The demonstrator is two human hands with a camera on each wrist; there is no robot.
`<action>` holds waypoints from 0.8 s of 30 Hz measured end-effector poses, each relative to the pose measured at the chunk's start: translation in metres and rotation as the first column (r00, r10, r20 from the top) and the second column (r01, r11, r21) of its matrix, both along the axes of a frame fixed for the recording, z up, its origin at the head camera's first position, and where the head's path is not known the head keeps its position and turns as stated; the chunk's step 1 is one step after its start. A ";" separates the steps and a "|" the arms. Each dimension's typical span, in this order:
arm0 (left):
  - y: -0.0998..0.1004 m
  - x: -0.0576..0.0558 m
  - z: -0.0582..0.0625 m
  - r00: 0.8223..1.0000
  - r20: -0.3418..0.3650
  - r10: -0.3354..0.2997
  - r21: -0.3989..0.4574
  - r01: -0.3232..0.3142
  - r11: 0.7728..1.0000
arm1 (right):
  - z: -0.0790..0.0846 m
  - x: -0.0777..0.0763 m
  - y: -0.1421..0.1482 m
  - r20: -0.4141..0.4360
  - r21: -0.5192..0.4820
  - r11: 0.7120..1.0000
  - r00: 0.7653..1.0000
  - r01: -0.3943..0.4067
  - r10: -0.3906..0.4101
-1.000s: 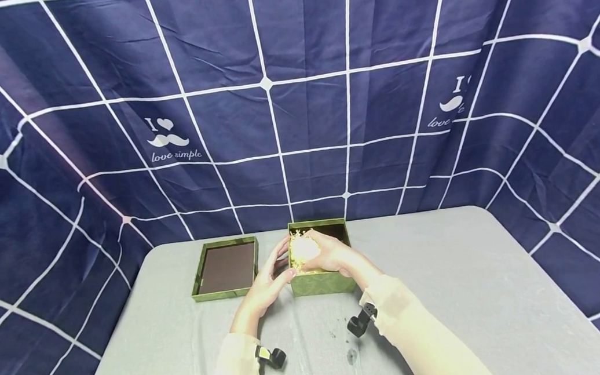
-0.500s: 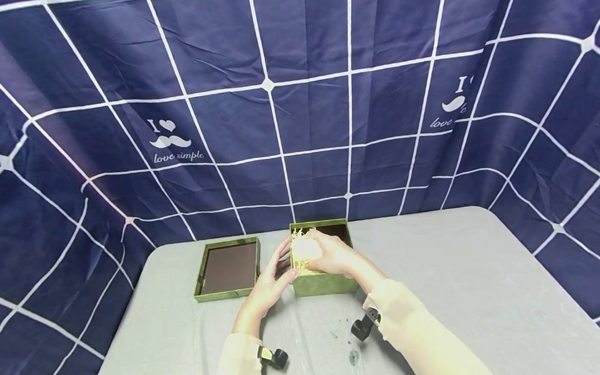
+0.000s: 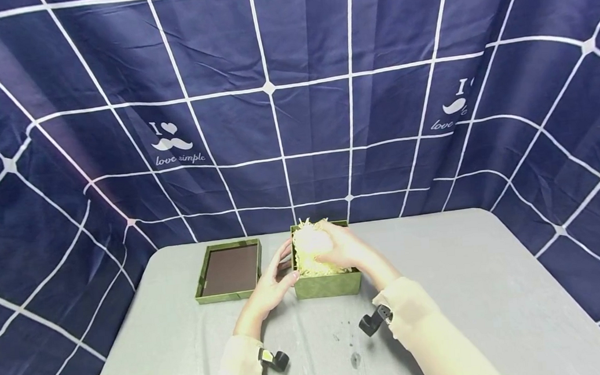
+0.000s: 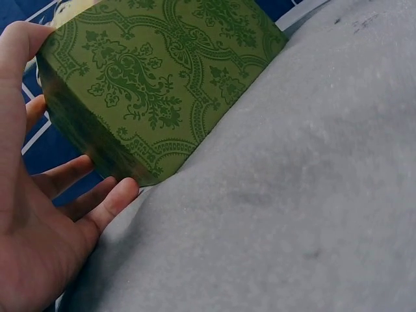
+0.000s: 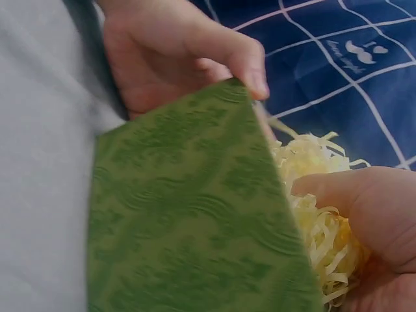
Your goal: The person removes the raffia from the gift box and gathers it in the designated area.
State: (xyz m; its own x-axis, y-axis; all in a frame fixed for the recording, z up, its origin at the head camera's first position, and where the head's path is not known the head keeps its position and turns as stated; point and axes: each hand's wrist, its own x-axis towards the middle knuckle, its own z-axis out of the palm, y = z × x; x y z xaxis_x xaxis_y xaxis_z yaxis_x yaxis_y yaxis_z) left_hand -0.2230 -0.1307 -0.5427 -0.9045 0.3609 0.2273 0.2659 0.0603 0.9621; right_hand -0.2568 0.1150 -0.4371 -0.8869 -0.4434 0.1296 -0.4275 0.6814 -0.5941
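Note:
A green box (image 3: 328, 286) with an embossed scroll pattern stands uncovered on the table, its front wall (image 4: 156, 71) filling much of the left wrist view. My left hand (image 3: 270, 285) holds its left front corner, thumb at the rim and the other fingers spread along the left side. Pale yellow shredded paper (image 3: 310, 265) bulges above the box's rim. My right hand (image 3: 343, 245) reaches over the box and grips a bunch of this shredded paper (image 5: 331, 253), thumb pressed into the strands. Some right fingertips are hidden behind the paper.
A shallow green lid (image 3: 227, 271) with a brown inside lies left of the box. The grey table (image 3: 443, 293) reaches back to a dark blue curtain (image 3: 311, 117) with white lines, which also hangs at both sides. A wrist camera (image 3: 374, 320) sits on each sleeve.
My right hand has risen and moved slightly right with the shredded paper, which now spreads wider and stands higher above the rim. The left hand keeps its place on the box.

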 end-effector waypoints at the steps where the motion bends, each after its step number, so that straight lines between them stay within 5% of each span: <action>1: 0.000 0.000 0.000 1.000 -0.001 0.001 0.000 -0.001 1.000 | 0.003 0.000 0.003 0.008 -0.010 1.000 1.000 0.003 -0.003; 12: 0.000 0.003 0.003 1.000 0.004 0.010 -0.005 -0.010 1.000 | 0.028 0.008 0.025 0.078 -0.281 0.959 0.996 -0.029 0.053; 24: 0.000 0.002 0.002 1.000 -0.008 0.007 -0.009 -0.007 1.000 | 0.046 0.016 0.024 0.028 -0.298 0.952 0.998 0.068 -0.063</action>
State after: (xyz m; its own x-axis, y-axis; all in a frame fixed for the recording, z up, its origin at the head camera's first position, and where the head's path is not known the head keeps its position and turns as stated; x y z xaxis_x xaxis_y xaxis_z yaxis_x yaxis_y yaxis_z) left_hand -0.2211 -0.1307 -0.5406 -0.9052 0.3568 0.2309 0.2726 0.0707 0.9595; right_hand -0.2405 0.1394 -0.3907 -0.9161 -0.3277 0.2311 -0.3753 0.4976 -0.7820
